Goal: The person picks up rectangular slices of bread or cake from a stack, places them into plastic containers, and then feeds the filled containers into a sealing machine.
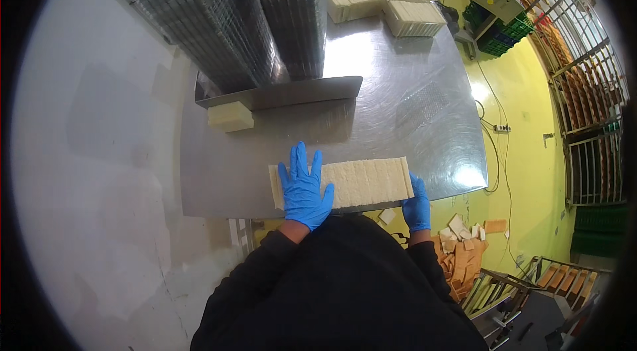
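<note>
A long row of pale, crustless bread slices (368, 183) lies crosswise along the near edge of the steel table. My left hand (306, 196), in a blue glove, rests palm down over its left part with the fingers spread. At the right end my right hand (417, 204), also gloved in blue, is cupped against the last slice. Some of its fingers are hidden by the bread. Beyond my left hand, a small pale bread block (230, 117) sits against an upright metal plate (298, 93).
Tall stacks of clear plastic trays (214, 17) rise behind the plate. Several sliced bread blocks (413, 17) stand at the table's far end. A clear textured plastic piece (423, 102) lies on the steel tabletop (378, 127). Bread offcuts (460, 234) are beside me; cables (490, 152) trail on the floor.
</note>
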Tool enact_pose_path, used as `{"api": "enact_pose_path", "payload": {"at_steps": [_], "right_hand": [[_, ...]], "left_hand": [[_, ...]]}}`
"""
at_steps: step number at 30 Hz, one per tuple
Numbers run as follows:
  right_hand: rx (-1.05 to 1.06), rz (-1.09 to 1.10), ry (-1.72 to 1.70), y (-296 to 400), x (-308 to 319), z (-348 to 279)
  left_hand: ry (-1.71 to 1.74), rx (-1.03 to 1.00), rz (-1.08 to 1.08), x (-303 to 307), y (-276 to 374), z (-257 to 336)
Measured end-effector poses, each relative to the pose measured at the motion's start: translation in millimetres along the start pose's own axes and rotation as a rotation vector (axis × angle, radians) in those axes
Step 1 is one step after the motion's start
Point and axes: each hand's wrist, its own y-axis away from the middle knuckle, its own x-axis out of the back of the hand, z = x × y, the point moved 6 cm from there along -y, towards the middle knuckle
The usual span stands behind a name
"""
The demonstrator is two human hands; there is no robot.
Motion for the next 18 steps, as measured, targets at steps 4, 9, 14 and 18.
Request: {"api": "enact_pose_path", "payload": {"at_steps": [4,9,14,18], "right_hand": [[0.023,-0.019,0.030,-0.5,1.4,0.4],[-0.002,0.045,-0.090,-0.4,-3.2,-16.6],[0.221,0.235,0.206,1.4,-23.7,-93.9],[0.319,-0.149,0.482,-10.2,-111.6,-135.9]], "left_hand": [[0.042,-0.050,0.026,1.2,-3.4,10.3],[-0.007,-0.072,-0.028,-7.6,-8.1,14.0],[-0.012,-0.190,-0.074,-15.8,-27.6,23.2],[0.037,-0.198,-0.374,-26.0,-52.3,17.0]]}}
